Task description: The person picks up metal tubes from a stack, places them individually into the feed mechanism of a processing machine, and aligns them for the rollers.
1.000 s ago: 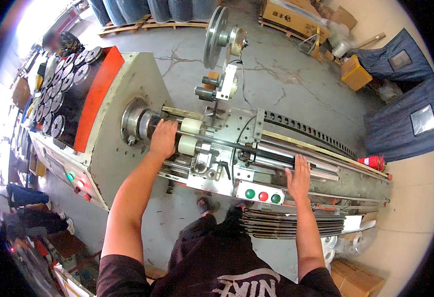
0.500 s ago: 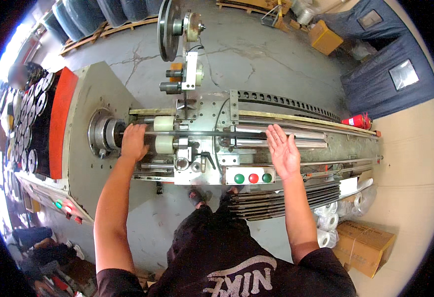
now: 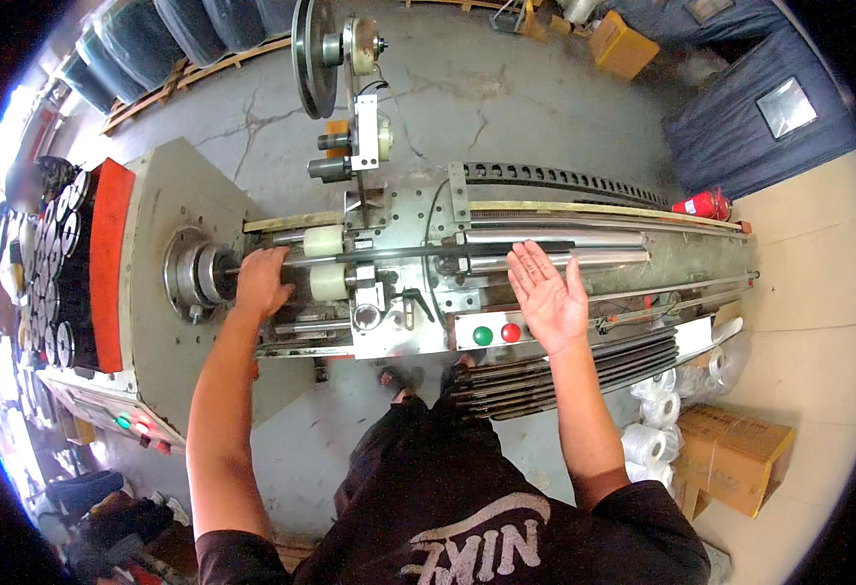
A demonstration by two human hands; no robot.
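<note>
Right hand [image 3: 552, 302] has shifted toward 9 o'clock, flat, gripping nothing, just beside the red button [image 3: 511, 332]. Left hand [image 3: 264, 283] curls over the dark rod [image 3: 398, 253], spanning 9 to 2 o'clock. Caution: chuck [image 3: 211, 273] rotation could pinch it.

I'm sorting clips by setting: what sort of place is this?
Probably a factory workshop: there's a long grey metal machine, large dark-blue cylinders on wooden pallets, and a cracked grey floor.

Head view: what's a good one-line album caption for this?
Left hand at a long dark rod on a grey machine; right hand open beside the rod, palm showing.
</note>
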